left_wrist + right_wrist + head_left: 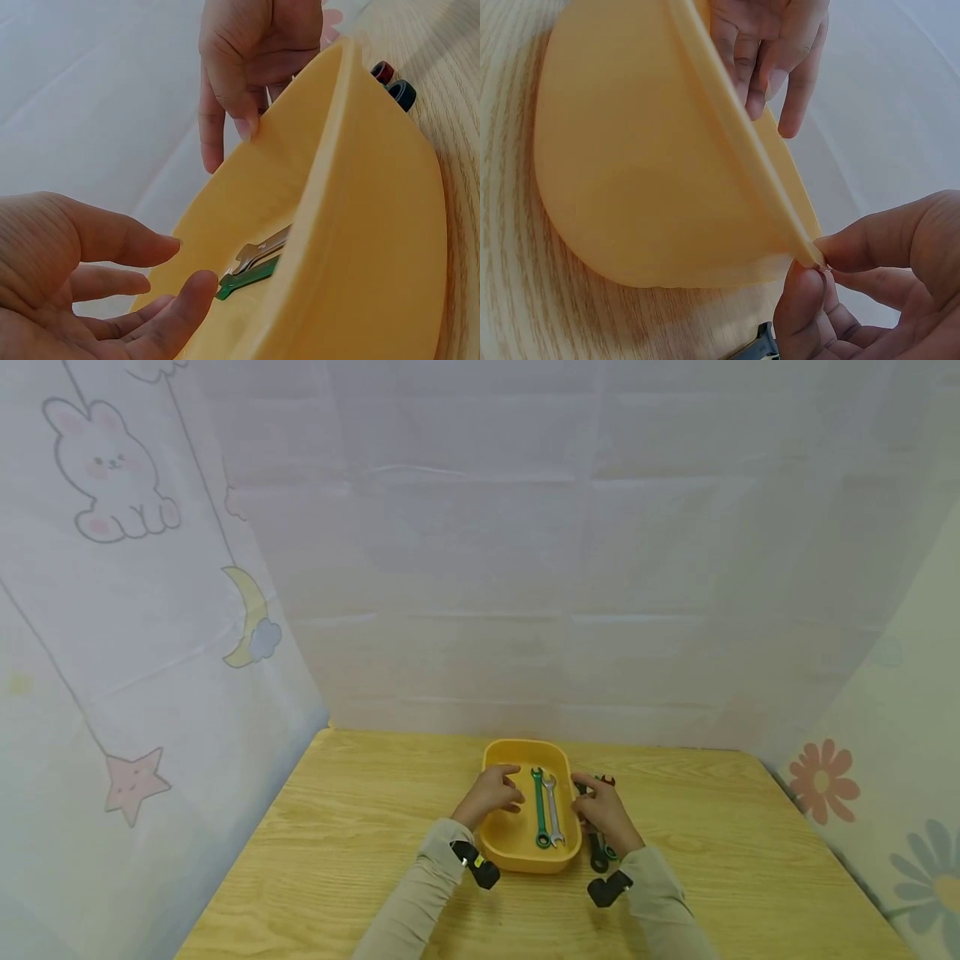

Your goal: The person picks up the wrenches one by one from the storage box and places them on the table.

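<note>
A yellow plastic tray (525, 864) stands on the table with two wrenches lying lengthwise in it. One is a green ratchet wrench (540, 810); beside it lies a silver open-ended wrench (554, 814). My left hand (492, 793) hovers over the tray's left side, fingers loosely bent and apart, holding nothing in the left wrist view. At the right rim, my right hand (606, 814) pinches the tray's edge (780, 217) between thumb and fingers, as the right wrist view shows. Partly beneath that hand, outside the tray, lie more wrenches, among them a dark one (597, 857).
The wooden table (360, 827) spreads out on both sides of the tray. A pale sheet (480, 568) hangs behind the table's back edge, with printed walls at left and right. Each wrist carries a small black camera (611, 888).
</note>
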`<state>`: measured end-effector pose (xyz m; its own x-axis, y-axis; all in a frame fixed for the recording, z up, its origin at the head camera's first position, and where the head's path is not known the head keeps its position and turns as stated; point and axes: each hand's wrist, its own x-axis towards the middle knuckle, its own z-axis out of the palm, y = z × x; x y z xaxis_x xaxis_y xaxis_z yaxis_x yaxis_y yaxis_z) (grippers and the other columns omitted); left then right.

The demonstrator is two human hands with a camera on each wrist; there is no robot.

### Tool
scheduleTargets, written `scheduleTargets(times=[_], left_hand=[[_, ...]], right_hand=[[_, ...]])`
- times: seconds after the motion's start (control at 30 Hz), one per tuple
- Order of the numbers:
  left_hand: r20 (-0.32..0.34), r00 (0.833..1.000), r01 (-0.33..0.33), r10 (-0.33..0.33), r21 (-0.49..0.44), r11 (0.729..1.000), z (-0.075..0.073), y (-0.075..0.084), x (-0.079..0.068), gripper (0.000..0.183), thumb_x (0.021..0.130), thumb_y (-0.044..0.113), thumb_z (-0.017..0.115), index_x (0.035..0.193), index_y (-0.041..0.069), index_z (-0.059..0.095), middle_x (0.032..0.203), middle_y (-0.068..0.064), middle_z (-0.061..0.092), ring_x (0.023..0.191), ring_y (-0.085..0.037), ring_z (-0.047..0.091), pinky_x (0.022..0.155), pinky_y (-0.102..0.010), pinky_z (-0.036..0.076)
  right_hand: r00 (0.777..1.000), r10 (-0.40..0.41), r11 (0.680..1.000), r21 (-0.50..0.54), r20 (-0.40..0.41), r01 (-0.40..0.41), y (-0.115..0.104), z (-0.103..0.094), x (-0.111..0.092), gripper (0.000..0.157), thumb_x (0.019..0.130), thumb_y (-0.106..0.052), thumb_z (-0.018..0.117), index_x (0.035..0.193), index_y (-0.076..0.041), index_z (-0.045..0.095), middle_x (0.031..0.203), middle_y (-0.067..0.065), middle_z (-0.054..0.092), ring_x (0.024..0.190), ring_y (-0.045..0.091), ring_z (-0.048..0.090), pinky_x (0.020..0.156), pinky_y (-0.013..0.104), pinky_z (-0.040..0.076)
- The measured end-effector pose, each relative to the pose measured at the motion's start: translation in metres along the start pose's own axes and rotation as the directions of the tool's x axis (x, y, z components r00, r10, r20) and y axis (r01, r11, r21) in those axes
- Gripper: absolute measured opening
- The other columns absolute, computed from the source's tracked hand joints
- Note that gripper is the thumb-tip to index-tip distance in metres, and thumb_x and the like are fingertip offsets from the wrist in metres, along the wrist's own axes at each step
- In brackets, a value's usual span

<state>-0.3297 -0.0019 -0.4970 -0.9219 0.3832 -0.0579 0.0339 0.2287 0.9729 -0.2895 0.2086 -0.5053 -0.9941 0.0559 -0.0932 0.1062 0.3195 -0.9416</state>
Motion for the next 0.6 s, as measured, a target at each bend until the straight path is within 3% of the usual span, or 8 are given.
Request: scheduleTargets(times=[0.2,0.4,0.6], left_hand=[[0.003,1.000,0.013,-0.013,0.015,1.000,0.001,0.002,0.000,0.061,0.076,-0.005,0.063,0.133,-0.002,0.041,0.093,-0.013,0.051,0.071,-0.026,0.063,0.066,-0.039,0.053],[0.015,1.000,0.027,-0.028,0.023,0.999,0.006,0.001,0.003,0.062,0.076,-0.004,0.065,0.132,-0.006,0.041,0.099,-0.018,0.055,0.075,-0.033,0.064,0.065,-0.039,0.053],[0.004,0.999,0.042,-0.042,0.022,0.999,0.013,-0.002,0.004,0.061,0.074,-0.005,0.065,0.130,-0.010,0.042,0.093,-0.017,0.059,0.075,-0.034,0.064,0.063,-0.039,0.053]], right_hand=[[1.000,-0.013,1.000,-0.002,-0.004,0.013,-0.002,0.000,0.000,0.059,0.080,0.002,0.050,0.137,-0.009,0.040,0.055,0.010,0.045,0.058,0.043,0.045,0.051,0.045,0.048],[1.000,-0.009,1.000,0.001,-0.006,0.009,-0.003,0.000,-0.001,0.059,0.080,0.002,0.051,0.137,-0.009,0.040,0.055,0.010,0.047,0.055,0.035,0.047,0.052,0.045,0.049],[1.000,-0.003,1.000,0.006,-0.007,0.003,-0.003,0.001,-0.003,0.058,0.080,0.001,0.051,0.136,-0.009,0.040,0.054,0.010,0.047,0.053,0.032,0.047,0.053,0.047,0.049]])
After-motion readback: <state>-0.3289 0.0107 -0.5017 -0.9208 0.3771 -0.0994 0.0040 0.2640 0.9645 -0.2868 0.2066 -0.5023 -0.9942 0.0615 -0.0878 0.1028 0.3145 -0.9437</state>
